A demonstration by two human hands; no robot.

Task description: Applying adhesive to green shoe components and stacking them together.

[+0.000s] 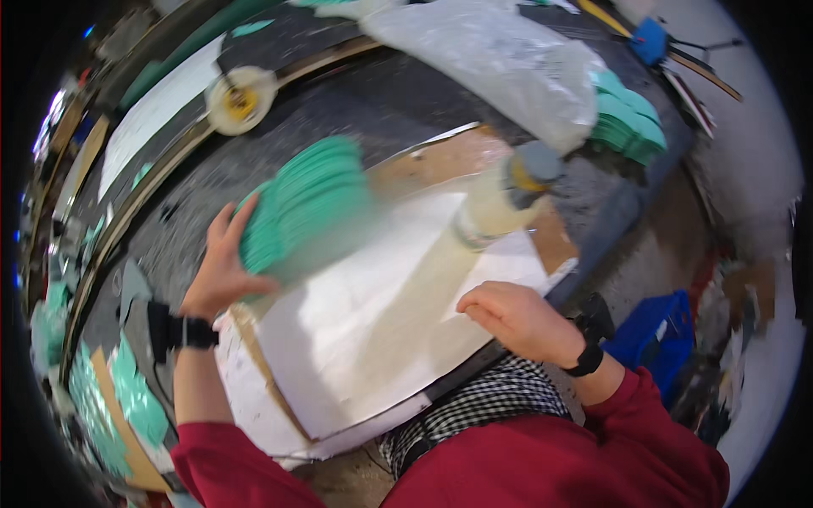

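Note:
A stack of green, insole-shaped pieces [309,203] is at the left of the white sheet [398,305], its right side smeared by motion. My left hand [222,275] spans its near left end, fingers on the far edge and thumb on the near one. Over the sheet's near right part, my right hand [517,317] is curled closed. Whatever its fingers may hold is hidden. Beyond that hand stands a pale bottle [491,207] with a grey and yellow top, somewhat blurred.
A brown board [440,161] shows under the sheet's far edge. Further back lies a translucent plastic bag [500,63], with more green pieces [627,123] to its right. A tape roll [241,100] sits far left. Below the table's right edge is a blue container [648,339].

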